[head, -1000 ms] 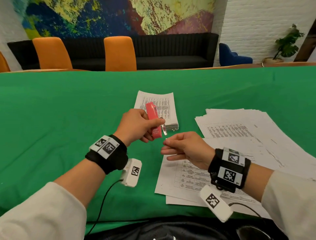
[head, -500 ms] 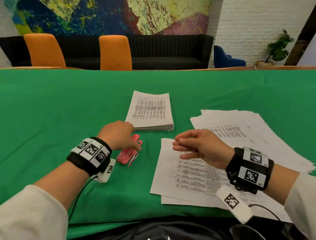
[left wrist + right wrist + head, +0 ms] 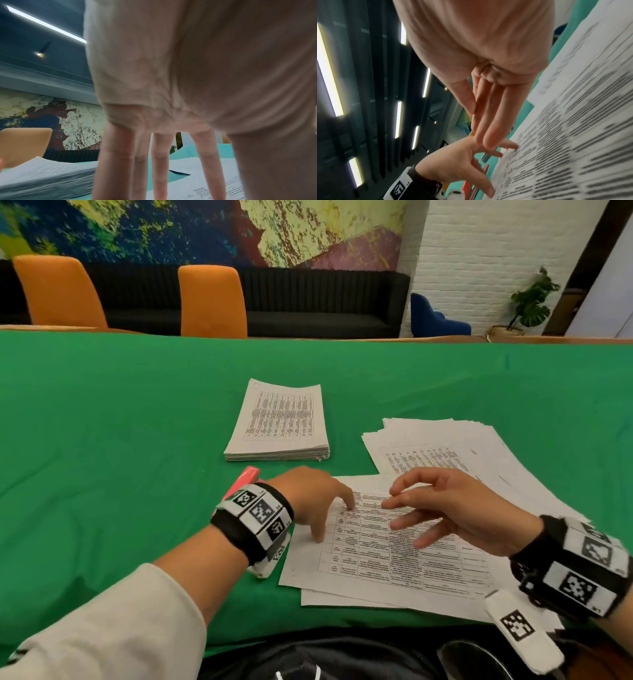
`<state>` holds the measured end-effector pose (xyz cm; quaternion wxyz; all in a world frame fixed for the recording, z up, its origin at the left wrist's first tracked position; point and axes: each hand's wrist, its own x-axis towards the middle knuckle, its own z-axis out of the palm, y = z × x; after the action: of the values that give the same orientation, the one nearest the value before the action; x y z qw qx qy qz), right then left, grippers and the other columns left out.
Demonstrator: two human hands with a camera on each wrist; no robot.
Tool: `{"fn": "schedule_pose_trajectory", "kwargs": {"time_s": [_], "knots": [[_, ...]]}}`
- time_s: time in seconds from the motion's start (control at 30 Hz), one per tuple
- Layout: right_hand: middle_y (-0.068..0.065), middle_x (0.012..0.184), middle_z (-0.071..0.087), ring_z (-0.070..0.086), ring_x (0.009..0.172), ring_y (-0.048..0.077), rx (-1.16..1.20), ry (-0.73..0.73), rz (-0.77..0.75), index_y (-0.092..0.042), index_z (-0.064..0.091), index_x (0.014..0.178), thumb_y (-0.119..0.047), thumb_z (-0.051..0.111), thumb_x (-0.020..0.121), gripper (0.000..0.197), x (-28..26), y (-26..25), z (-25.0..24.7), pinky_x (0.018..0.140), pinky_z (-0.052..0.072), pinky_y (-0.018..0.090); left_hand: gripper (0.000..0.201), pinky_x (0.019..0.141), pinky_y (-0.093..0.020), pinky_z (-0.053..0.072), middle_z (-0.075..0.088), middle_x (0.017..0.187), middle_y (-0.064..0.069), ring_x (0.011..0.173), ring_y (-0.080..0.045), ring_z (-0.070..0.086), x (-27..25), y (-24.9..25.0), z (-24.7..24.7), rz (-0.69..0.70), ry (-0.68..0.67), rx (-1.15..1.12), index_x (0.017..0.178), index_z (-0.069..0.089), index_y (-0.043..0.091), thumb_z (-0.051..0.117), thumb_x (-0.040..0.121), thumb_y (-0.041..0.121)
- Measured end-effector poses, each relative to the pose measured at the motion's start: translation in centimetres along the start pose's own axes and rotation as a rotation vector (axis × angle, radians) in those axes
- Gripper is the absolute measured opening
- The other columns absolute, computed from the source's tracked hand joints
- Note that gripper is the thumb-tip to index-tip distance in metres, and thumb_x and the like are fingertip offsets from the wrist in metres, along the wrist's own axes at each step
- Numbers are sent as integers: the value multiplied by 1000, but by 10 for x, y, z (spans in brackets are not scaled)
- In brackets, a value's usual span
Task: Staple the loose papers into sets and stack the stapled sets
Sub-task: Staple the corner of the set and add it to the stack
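Observation:
A set of printed sheets (image 3: 394, 563) lies on the green table in front of me. My left hand (image 3: 334, 518) touches its upper left corner with straight fingertips (image 3: 159, 169) and holds nothing. Just to the right, my right hand (image 3: 397, 511) hovers over the same sheets (image 3: 573, 135) with its fingers (image 3: 488, 121) spread and empty. The pink stapler (image 3: 245, 479) lies on the cloth behind my left wrist, partly hidden by the wristband. A neat stack of sets (image 3: 277, 422) sits further back, also low at the left as a stack (image 3: 42, 174) in the left wrist view.
A fanned pile of loose papers (image 3: 472, 453) spreads at the right, reaching under the front sheets. Green cloth (image 3: 120, 440) covers the table (image 3: 479, 378). Two orange chairs (image 3: 212, 302) and a black sofa stand beyond the far edge.
My left hand lowered the stapler to the cloth, let go of it and moved right onto the sheets. My right hand spread its fingers above the same sheets.

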<state>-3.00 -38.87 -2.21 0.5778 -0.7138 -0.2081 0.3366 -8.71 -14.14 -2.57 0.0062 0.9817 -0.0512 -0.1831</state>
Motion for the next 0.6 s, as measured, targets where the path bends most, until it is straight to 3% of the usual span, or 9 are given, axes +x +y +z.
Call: {"fn": "schedule_pose_trajectory", "kwargs": {"time_s": [0.27, 0.37, 0.47, 0.6], "knots": [[24, 108, 76, 78, 87, 35, -167, -36, 42, -5, 81, 98, -10, 73, 84, 17, -66, 33, -62, 71, 65, 36, 104, 83, -36, 49, 65, 129, -6, 113, -29, 62, 10, 24, -12, -41, -86, 133, 155, 35, 48, 94, 73, 23], [28, 100, 76, 78, 80, 30, -247, -165, 167, 0, 81, 95, -9, 79, 81, 16, -93, 47, -90, 76, 64, 34, 108, 85, -38, 50, 64, 128, -5, 113, -29, 61, 14, 28, -12, -52, -90, 145, 155, 33, 50, 95, 72, 21], [24, 97, 78, 78, 82, 26, -345, -345, 302, 0, 81, 96, -14, 85, 80, 22, -116, 59, -112, 83, 61, 32, 109, 89, -39, 51, 64, 126, -2, 110, -26, 59, 17, 25, -10, -69, -79, 125, 153, 34, 54, 96, 69, 22], [18, 99, 79, 78, 87, 27, -452, -316, 436, -7, 83, 98, -21, 88, 79, 24, -128, 82, -131, 87, 59, 33, 111, 96, -44, 52, 63, 130, 1, 112, -23, 56, 22, 21, -6, -83, -82, 110, 151, 34, 58, 97, 67, 23]]}}
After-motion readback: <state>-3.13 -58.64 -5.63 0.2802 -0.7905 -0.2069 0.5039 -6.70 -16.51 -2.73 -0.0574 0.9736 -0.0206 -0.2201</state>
